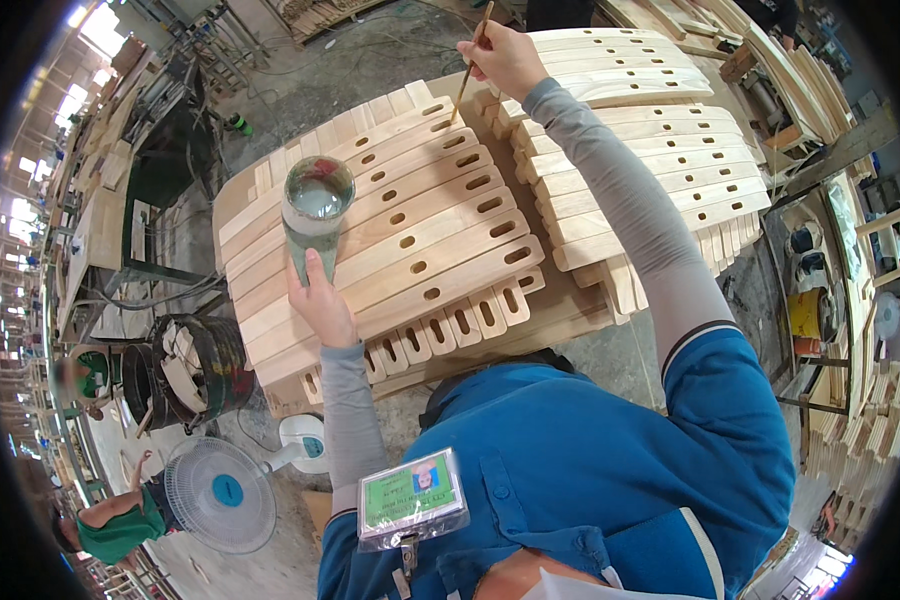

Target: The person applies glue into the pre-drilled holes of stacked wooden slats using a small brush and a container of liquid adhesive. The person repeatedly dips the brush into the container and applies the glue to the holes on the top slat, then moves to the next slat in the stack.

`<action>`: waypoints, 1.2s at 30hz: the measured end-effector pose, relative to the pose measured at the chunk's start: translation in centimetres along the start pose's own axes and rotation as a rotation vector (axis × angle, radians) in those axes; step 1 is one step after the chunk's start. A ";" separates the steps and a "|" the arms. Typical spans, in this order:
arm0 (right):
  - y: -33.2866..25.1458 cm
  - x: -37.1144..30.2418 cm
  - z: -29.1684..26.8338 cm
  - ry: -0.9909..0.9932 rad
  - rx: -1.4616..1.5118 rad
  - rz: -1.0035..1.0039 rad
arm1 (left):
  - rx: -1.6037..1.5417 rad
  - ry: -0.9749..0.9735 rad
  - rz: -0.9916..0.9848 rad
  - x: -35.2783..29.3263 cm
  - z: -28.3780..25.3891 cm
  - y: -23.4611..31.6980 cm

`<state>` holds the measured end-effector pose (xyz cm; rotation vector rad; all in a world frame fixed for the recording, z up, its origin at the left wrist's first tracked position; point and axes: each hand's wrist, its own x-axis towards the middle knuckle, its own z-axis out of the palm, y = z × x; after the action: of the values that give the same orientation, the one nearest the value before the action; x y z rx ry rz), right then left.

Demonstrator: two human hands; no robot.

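Observation:
My left hand (320, 300) is wrapped round a stained cup (315, 222) that holds a milky, whitish liquid. The cup is held over the near left part of a layer of pale wooden slats (370, 215) with oblong slots in them. Up at the far edge of these slats, my right hand (505, 62) grips a thin brush (471, 62) near its upper part. Its lower tip points down at a slot near the end of the farthest slats. More slotted slats (450, 325) lie in a lower layer along the near edge.
To the right stands a second stack of slotted slats (660, 170). A white fan (220, 495) stands at the lower left, with a person in green (120, 525) beyond it. Dark buckets (195, 370) holding wood scraps are left of the slats. Wood piles (860, 420) line the right side.

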<state>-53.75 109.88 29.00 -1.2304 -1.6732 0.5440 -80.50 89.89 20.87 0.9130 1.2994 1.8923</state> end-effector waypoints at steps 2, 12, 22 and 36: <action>-0.1 0.4 0.4 0.088 -0.134 -0.116 | 0.012 -0.005 0.022 0.1 0.3 -0.1; -2.9 -0.1 3.7 -0.096 -0.351 -0.086 | 0.011 0.003 0.017 0.2 -0.2 -0.3; -3.9 -0.4 4.6 -0.103 -0.401 -0.148 | 0.039 -0.006 -0.006 0.1 -0.1 -0.1; -4.6 -2.6 -3.9 -0.147 0.379 -0.058 | 0.022 0.014 0.007 -0.8 -0.1 1.1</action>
<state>-52.43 105.03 33.22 -0.8816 -1.6266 0.8870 -80.24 88.85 21.75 0.9175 1.3296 1.8965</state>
